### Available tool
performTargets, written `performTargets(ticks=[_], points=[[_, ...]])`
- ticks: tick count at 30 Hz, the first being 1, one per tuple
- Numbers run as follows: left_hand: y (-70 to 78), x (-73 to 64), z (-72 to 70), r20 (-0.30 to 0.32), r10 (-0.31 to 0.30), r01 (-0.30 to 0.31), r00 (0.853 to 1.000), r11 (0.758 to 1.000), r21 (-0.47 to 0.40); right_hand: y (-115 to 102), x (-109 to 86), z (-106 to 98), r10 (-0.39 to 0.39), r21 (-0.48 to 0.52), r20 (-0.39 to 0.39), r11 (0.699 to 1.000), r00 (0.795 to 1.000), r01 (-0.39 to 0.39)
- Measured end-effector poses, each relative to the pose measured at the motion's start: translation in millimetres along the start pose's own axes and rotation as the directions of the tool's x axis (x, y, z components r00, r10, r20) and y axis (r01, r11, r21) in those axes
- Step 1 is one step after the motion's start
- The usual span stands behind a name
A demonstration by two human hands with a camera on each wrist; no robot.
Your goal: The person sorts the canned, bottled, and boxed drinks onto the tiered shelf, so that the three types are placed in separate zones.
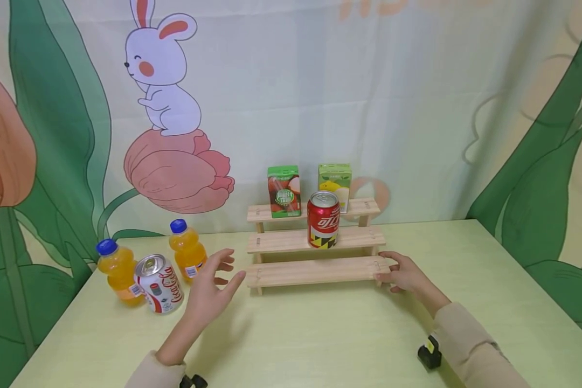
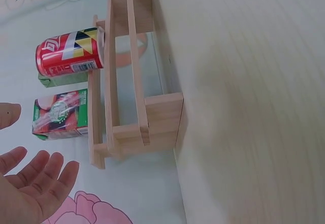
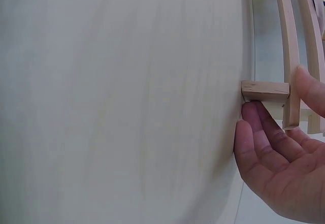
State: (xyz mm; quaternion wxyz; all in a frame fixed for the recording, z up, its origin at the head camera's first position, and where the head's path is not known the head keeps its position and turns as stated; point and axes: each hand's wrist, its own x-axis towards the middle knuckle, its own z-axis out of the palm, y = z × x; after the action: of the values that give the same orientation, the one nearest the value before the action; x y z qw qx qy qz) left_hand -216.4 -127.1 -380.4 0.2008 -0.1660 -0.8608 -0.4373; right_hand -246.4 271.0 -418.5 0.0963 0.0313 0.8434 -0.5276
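Observation:
A three-step wooden shelf stand (image 1: 315, 272) is on the table. My right hand (image 1: 407, 277) holds its right end: the thumb lies over the lowest step, and the fingers (image 3: 274, 148) curl below it beside the leg. My left hand (image 1: 208, 296) hovers off the stand's left end, thumb and fingers spread, holding nothing. A red cola can (image 1: 324, 223) stands upright on the middle step. On the top step are a red-and-green juice box (image 1: 284, 193) and, partly hidden behind the can, a green-and-yellow juice box (image 1: 334, 178).
To the left of my left hand, a white Coca-Cola can (image 1: 159, 285) stands between two orange drink bottles with blue caps, one bottle (image 1: 118, 272) further left and the other bottle (image 1: 186, 248) further back. A printed rabbit-and-flower curtain (image 1: 281, 108) hangs behind the table (image 1: 320, 339).

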Motion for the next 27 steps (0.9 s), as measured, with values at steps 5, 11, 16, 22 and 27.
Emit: performTargets(ticks=[5,11,16,22,27], points=[[-2.8,0.1,-6.0,-0.006,-0.001,0.001,1.0,1.0,0.014,1,0.0,0,0.0,-0.011,-0.003,1.0,1.0,0.0],[-4.8,-1.1,-12.7,-0.018,-0.014,0.014,1.0,1.0,0.016,1,0.7,0,-0.004,-0.003,-0.002,1.0,1.0,0.004],[-6.1,-1.1,-18.8,-0.031,-0.061,0.061,0.998,0.998,0.007,1,0.6,0,-0.004,-0.007,-0.002,1.0,1.0,0.004],[-7.7,-2.6,-26.0,-0.046,-0.071,0.073,0.996,0.997,0.032,-1,0.1,1,0.002,-0.014,0.002,1.0,1.0,-0.002],[-9.6,-5.2,-31.6,-0.062,-0.052,0.053,0.997,0.998,0.019,-3,-0.4,1,0.009,-0.033,0.007,0.999,1.0,-0.009]])
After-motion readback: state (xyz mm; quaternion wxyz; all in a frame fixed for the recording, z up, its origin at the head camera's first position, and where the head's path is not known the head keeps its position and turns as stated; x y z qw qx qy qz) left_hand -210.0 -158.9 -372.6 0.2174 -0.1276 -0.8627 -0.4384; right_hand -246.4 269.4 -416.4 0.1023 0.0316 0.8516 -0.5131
